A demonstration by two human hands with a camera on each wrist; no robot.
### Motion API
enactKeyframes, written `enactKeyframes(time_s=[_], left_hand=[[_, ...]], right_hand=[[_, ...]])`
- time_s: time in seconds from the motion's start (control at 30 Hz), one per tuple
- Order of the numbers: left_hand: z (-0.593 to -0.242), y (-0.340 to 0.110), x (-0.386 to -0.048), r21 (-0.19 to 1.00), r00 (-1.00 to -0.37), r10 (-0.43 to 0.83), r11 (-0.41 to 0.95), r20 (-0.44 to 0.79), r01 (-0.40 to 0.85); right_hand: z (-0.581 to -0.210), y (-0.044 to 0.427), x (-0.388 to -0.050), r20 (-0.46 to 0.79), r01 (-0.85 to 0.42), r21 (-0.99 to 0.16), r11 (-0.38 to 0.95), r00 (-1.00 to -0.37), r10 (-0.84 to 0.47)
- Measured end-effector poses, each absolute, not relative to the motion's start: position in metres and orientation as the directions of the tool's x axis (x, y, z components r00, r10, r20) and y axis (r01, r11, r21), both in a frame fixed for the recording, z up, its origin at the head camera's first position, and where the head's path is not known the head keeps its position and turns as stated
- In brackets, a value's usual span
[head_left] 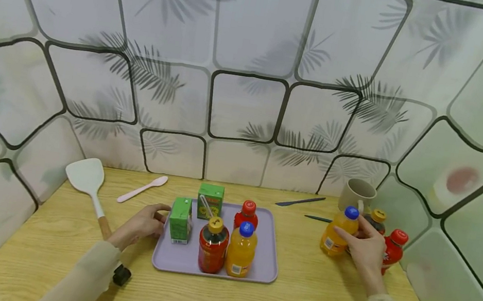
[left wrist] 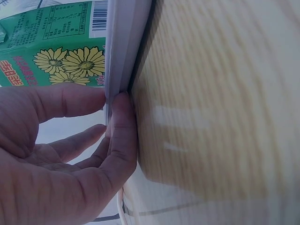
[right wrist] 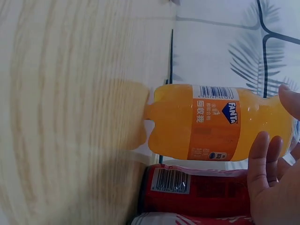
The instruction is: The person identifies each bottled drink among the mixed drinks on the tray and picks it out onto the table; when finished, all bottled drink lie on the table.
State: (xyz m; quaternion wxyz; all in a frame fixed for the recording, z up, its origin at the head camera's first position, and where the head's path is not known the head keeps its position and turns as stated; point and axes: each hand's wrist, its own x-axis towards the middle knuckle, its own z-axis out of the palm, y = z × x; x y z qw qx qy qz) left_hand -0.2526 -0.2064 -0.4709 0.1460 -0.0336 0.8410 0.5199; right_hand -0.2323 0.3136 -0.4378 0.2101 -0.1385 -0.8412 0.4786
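Note:
My left hand (head_left: 147, 222) pinches the left rim of the lilac tray (head_left: 173, 263), thumb on the rim and fingers beneath its edge in the left wrist view. On the tray stand two green drink cartons (head_left: 180, 222), a dark red bottle with a yellow cap (head_left: 211, 252), a small red-capped bottle (head_left: 246, 217) and an orange soda bottle (head_left: 241, 254). To the right, my right hand (head_left: 366, 247) grips another orange soda bottle (right wrist: 215, 124) near its neck, slightly tilted. Whether its base touches the table cannot be told.
Beside the right hand are a yellow-capped bottle (head_left: 376, 220) and a red bottle (head_left: 394, 250), with a beige mug (head_left: 357, 194) behind. A dark knife (head_left: 300, 201), a dark green utensil (head_left: 318, 218), a pink spoon (head_left: 142, 189) and a white spatula (head_left: 86, 177) lie on the table.

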Motion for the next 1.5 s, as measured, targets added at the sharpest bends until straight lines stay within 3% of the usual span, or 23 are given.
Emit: enactKeyframes(time_s=[0.17,0.43,1.2,1.5], left_hand=[[-0.4700,-0.2064,-0.2525,0.865,-0.954,0.099,0.455,-0.284,-0.210],[-0.4690,-0.2057,-0.2511,0.871,-0.959,0.098,0.451,-0.267,-0.196],[-0.4695,-0.2050,-0.2506,0.866,-0.964,0.094,0.468,-0.250,-0.179],[-0.4686,-0.2046,-0.2503,0.870,-0.961,0.096,0.455,-0.258,-0.188]], right_hand=[[-0.4371,0.3145,-0.2346,0.221,0.069,-0.833,0.548,-0.868,0.444],[-0.4373,0.3149,-0.2381,0.173,0.076,-0.868,0.491,-0.880,0.442],[-0.4357,0.3110,-0.2389,0.207,0.066,-0.850,0.523,-0.871,0.446],[-0.4372,0.3095,-0.2344,0.216,0.018,-0.905,0.425,-0.841,0.496]])
